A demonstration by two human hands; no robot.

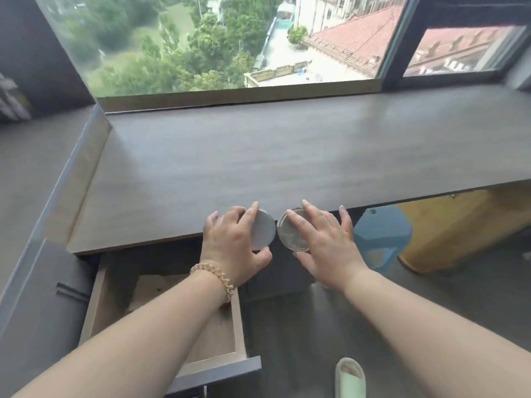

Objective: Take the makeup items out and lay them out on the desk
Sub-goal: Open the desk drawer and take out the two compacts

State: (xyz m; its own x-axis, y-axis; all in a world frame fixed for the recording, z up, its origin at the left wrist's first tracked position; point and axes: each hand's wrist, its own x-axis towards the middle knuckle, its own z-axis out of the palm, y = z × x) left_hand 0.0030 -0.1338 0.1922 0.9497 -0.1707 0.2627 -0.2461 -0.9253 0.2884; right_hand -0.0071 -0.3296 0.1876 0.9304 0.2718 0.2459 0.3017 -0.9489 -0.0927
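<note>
Two bare hands reach out in the middle of the frame, right at the front edge of a grey wooden desk (pixel 287 156). The left hand (pixel 234 242) grips a round compact (pixel 263 229) with a pale grey top, with the thumb under its near edge and the fingers curled over its far edge. The right hand (pixel 324 242) grips a second round compact (pixel 291 231), which looks clear or shiny, with the thumb below it and the fingers spread across its top. The two round things sit side by side, nearly touching, over the desk's front edge. I cannot tell if they rest on the desk or are held just above it. A gold spiral hair tie (pixel 218 278) wraps the left wrist. In the lower left of the frame an open drawer (pixel 238 320) sticks out from under the desk, and its wooden bottom shows. A big window (pixel 201 44) fills the top of the frame, with green trees and red roofs outside. Under the desk on the right are a blue thing (pixel 379 234) and a yellow thing (pixel 459 228), both blurry. A pale green slipper (pixel 350 377) shows at the bottom of the frame
</note>
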